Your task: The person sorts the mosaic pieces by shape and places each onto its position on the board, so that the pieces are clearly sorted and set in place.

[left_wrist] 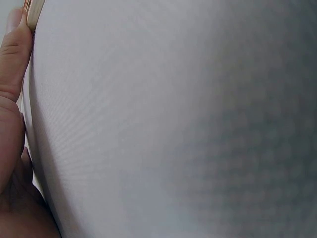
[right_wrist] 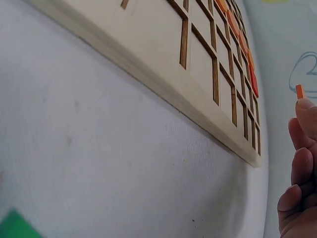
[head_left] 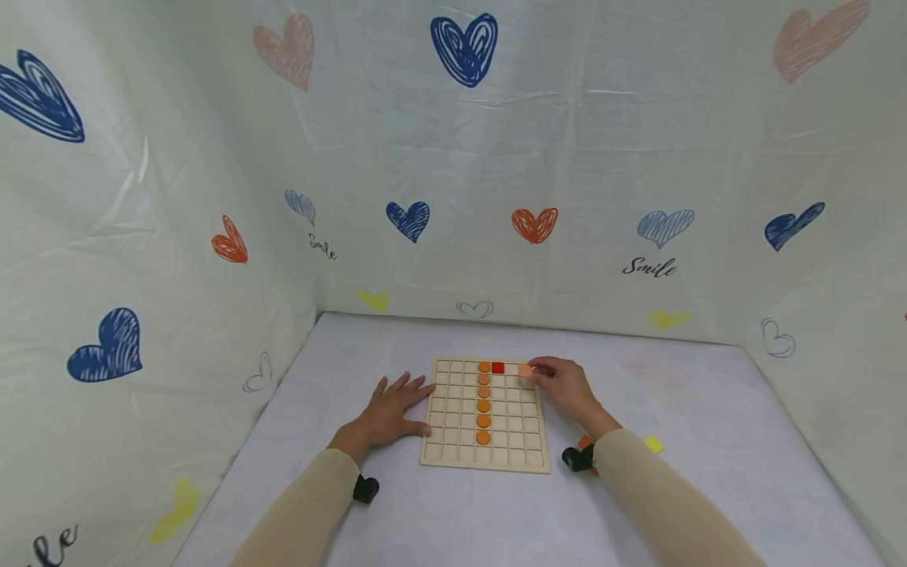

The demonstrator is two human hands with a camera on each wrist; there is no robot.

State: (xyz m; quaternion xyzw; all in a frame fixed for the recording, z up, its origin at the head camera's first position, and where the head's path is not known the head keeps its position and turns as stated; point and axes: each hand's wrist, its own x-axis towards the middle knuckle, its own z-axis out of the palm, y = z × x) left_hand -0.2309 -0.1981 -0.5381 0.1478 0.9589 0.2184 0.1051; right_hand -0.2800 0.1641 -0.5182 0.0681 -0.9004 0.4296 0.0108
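A wooden grid board (head_left: 453, 453) lies flat on the table. Down one of its middle columns runs a line of several orange round pieces (head_left: 483, 406), and a red square piece (head_left: 498, 368) sits in the top row beside them. My right hand (head_left: 567, 386) pinches an orange square tile (head_left: 525, 370) over the board's top right corner; in the right wrist view the tile (right_wrist: 299, 91) shows edge-on, above the board. With fingers spread, my left hand (head_left: 386, 413) rests at the board's left edge. Its thumb (left_wrist: 15, 54) touches the board's side.
Beneath the right forearm lie orange pieces (head_left: 585, 442), partly hidden, and a yellow piece (head_left: 653, 445) is just beyond it. A green piece (right_wrist: 19, 225) appears blurred in the right wrist view. A heart-printed curtain (head_left: 453, 157) encloses the table's back and left.
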